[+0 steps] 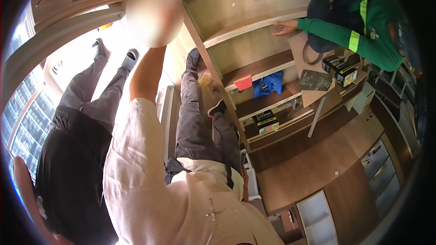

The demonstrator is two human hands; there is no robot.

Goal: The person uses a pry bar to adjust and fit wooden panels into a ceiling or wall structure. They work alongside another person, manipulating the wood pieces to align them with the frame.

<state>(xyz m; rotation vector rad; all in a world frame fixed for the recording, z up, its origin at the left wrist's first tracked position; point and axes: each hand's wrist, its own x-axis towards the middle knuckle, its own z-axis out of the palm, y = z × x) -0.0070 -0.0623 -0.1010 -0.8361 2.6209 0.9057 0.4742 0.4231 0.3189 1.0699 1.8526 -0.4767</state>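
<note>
My left arm, in a pale sleeve, reaches forward to a wooden upright (pixel 193 31) of a large shelving frame. A pale blurred patch covers my left hand (pixel 156 22), so its fingers and whatever they touch are hidden. Beside my right hip, only a sliver of my right hand (pixel 245 185) shows past the shirt hem. Its fingers cannot be made out, nor anything in them.
At the right, a person in a green top (pixel 336 31) stretches a hand over the shelving. A person in black (pixel 75 168) is close on my left. The shelves hold a blue bag (pixel 269 84), a red piece (pixel 243 83) and a black-and-yellow box (pixel 266 122).
</note>
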